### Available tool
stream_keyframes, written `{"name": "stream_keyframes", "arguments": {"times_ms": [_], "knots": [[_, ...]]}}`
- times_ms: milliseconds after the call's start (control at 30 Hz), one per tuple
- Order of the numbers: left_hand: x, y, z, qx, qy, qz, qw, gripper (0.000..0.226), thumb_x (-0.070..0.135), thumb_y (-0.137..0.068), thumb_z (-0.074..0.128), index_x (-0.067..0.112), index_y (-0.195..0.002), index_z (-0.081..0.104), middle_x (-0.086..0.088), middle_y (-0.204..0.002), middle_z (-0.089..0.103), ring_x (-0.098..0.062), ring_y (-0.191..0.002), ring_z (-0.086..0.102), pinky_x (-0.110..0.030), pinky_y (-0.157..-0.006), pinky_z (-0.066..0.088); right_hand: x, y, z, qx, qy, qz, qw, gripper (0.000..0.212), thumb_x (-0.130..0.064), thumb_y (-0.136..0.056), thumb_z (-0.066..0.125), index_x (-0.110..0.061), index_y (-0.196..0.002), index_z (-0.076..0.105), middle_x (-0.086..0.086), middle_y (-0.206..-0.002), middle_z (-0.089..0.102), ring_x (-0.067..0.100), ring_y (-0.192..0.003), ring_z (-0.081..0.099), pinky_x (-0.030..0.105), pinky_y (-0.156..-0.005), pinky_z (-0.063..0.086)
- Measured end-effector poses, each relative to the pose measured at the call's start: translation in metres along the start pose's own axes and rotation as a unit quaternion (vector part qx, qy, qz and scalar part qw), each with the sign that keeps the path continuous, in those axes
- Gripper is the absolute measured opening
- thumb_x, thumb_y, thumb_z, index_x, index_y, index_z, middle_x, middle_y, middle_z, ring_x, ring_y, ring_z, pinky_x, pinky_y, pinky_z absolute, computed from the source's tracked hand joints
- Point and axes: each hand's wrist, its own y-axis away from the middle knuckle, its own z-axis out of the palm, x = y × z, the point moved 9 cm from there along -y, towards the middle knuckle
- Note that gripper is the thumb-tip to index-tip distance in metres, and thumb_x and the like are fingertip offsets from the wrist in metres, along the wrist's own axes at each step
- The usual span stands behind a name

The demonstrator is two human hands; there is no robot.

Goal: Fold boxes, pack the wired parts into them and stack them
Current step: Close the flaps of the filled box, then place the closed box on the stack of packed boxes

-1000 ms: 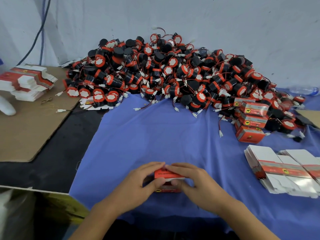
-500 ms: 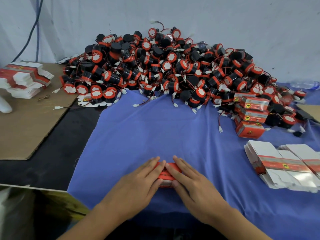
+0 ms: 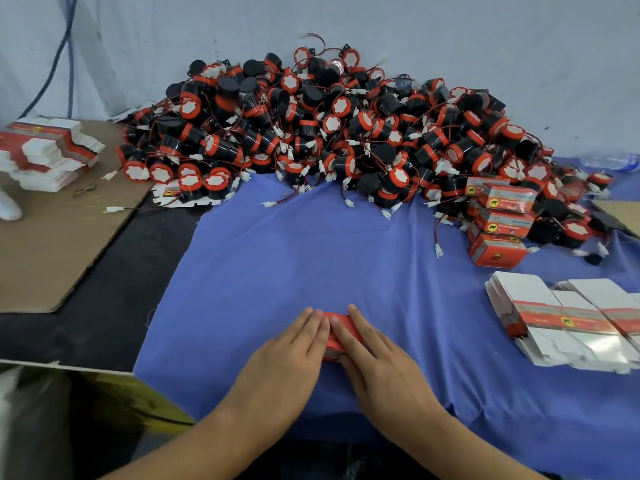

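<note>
At 6 o'clock, a small red cardboard box [image 3: 343, 329], low on the big blue cloth [image 3: 311, 254], near its front edge. On top of it, left hand [image 3: 289, 358] and right hand [image 3: 381, 365], both flat, fingers straight and close together, pressing down, not curled round it. Only a strip of red showing between the fingers. Rest of the box hidden under the hands, so no telling if closed.

At 12 o'clock, a huge heap of round black and red wired parts [image 3: 329, 133], with thin red wires and little white plugs, piled up against the pale wall [image 3: 485, 36]. At 3 o'clock, a stack of closed red boxes [image 3: 502, 220], touching the heap. At 4 o'clock, fanned piles of flat white and red box blanks [image 3: 561, 317], cut off by the right edge. At 2 o'clock, a clear plastic bottle [image 3: 613, 161], blurry and partly out of view.

Beside the cloth at 8 o'clock, a black tabletop [image 3: 114, 306]. At 9 o'clock, a brown cardboard sheet [image 3: 52, 244]. On it at 10 o'clock, more flat blanks [image 3: 45, 150] in a messy pile. At the left edge, a white rounded thing [image 3: 8, 207], cut off, too little showing to name. At 11 o'clock, a dark blue cable [image 3: 67, 46] hanging down the wall. At 7 o'clock, a yellow and dark shape [image 3: 138, 400], too blurry to tell.
</note>
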Motion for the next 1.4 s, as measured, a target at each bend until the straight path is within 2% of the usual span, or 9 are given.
{"name": "stream_keyframes", "arguments": {"times_ms": [300,400,467,600,800,1000,1167,1267,1400], "knots": [[0.001,0.019,0.011,0.138,0.170,0.005,0.976,0.050,-0.003,-0.094,0.040,0.005,-0.140,0.055,-0.004,-0.152,0.045,-0.019,-0.142,0.044,-0.029,-0.113,0.039,0.003,0.005,0.013,-0.024,-0.067,0.029,0.997,0.053,-0.032,-0.106,0.044,-0.036,-0.157,0.030,-0.004,-0.169,0.012,0.018,-0.132,0.052,0.031,-0.103,0.046],[-0.033,0.026,0.012,0.222,0.381,-0.167,0.882,0.042,0.014,-0.093,0.068,0.023,-0.134,0.064,0.012,-0.146,0.050,0.011,-0.133,0.044,-0.005,-0.102,0.037,0.012,0.006,0.011,0.003,-0.149,0.082,0.985,0.057,-0.034,-0.104,0.049,-0.047,-0.155,0.026,-0.010,-0.168,0.011,0.006,-0.132,0.050,0.026,-0.099,0.049],[-0.046,0.026,0.025,0.252,0.483,-0.288,0.788,0.044,0.014,-0.084,0.078,0.035,-0.121,0.067,0.018,-0.127,0.064,0.015,-0.116,0.057,-0.002,-0.090,0.044,0.029,0.009,0.002,0.072,-0.256,0.166,0.950,0.052,-0.027,-0.098,0.062,-0.045,-0.143,0.044,-0.021,-0.148,0.047,-0.003,-0.126,0.054,0.023,-0.099,0.050],[-0.029,-0.004,0.034,0.194,0.549,-0.310,0.751,0.025,0.017,-0.083,0.079,0.030,-0.105,0.073,0.016,-0.104,0.076,-0.002,-0.105,0.069,-0.025,-0.096,0.052,0.057,0.014,-0.013,0.153,-0.384,0.282,0.866,0.041,0.000,-0.090,0.068,-0.036,-0.109,0.065,-0.016,-0.106,0.074,0.006,-0.103,0.070,0.023,-0.091,0.055],[0.007,-0.087,0.001,0.193,0.553,-0.232,0.777,0.039,0.009,-0.094,0.066,0.024,-0.130,0.063,0.006,-0.115,0.063,0.014,-0.102,0.060,0.001,-0.081,0.041,0.102,0.003,-0.058,0.190,-0.361,0.348,0.844,0.058,-0.008,-0.091,0.064,-0.054,-0.124,0.054,-0.031,-0.116,0.064,-0.011,-0.107,0.059,0.008,-0.085,0.047],[0.037,-0.192,0.006,0.087,0.579,-0.189,0.788,0.046,0.004,-0.097,0.059,0.014,-0.141,0.055,-0.007,-0.130,0.063,-0.013,-0.117,0.062,-0.032,-0.105,0.048,0.164,-0.042,-0.077,0.217,-0.306,0.412,0.830,0.076,-0.006,-0.091,0.061,-0.022,-0.157,0.028,-0.003,-0.131,0.033,0.016,-0.129,0.038,0.019,-0.102,0.030],[0.060,-0.251,0.022,0.029,0.682,-0.187,0.707,0.043,-0.002,-0.097,0.051,0.035,-0.110,0.069,0.005,-0.107,0.076,-0.013,-0.104,0.070,-0.026,-0.092,0.055,0.209,-0.060,-0.075,0.281,-0.307,0.476,0.774,0.073,-0.005,-0.091,0.058,-0.017,-0.157,0.028,0.003,-0.149,0.029,0.020,-0.133,0.038,0.020,-0.101,0.036],[0.080,-0.260,0.051,-0.055,0.751,-0.217,0.621,0.037,-0.005,-0.097,0.048,0.020,-0.106,0.074,-0.011,-0.105,0.077,-0.024,-0.100,0.073,-0.031,-0.087,0.058,0.217,-0.046,-0.072,0.363,-0.318,0.490,0.726,0.073,0.005,-0.089,0.054,-0.014,-0.155,0.032,0.001,-0.145,0.028,0.011,-0.118,0.046,-0.002,-0.086,0.033],[0.097,-0.253,0.086,-0.110,0.773,-0.224,0.583,0.027,0.002,-0.103,0.043,0.007,-0.115,0.066,-0.012,-0.101,0.074,-0.018,-0.092,0.071,-0.033,-0.095,0.055,0.210,-0.029,-0.055,0.408,-0.322,0.495,0.697,0.075,0.008,-0.089,0.051,-0.018,-0.156,0.031,-0.008,-0.144,0.026,0.014,-0.124,0.051,0.023,-0.106,0.042]]}}
